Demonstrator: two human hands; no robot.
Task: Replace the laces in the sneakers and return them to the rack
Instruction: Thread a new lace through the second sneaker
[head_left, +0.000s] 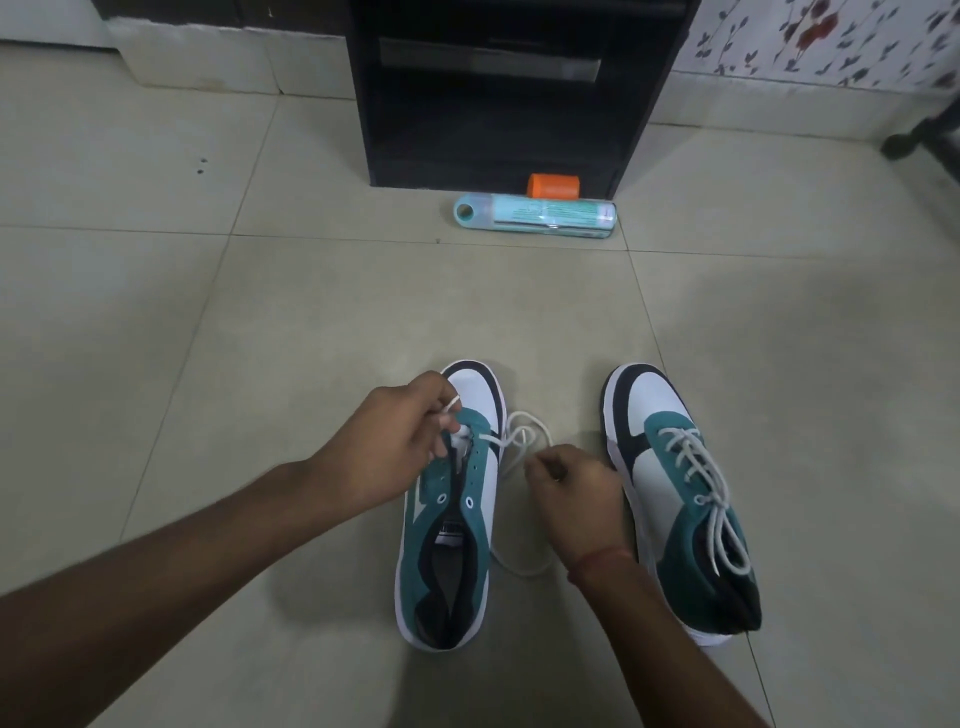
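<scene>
Nearest, on the tiled floor (218, 338): teal-and-white unlaced sneaker (451, 525), thin white lace (519, 441) through its front eyelets. Left hand (387, 441) pinching one end above the toe; right hand (574, 493) pinching the other alongside. Just right, matching laced sneaker (675, 493). Farther back, black rack (498, 93).

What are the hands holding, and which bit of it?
Both hold the white shoelace of the left sneaker. The left hand pinches one end near the toe; the right hand pinches the other, loose part beside the shoe.

Teal-white left sneaker (447, 525) upright on floor, white lace (519, 441) only through front eyelets, right sneaker (680, 499) fully laced beside it
</scene>
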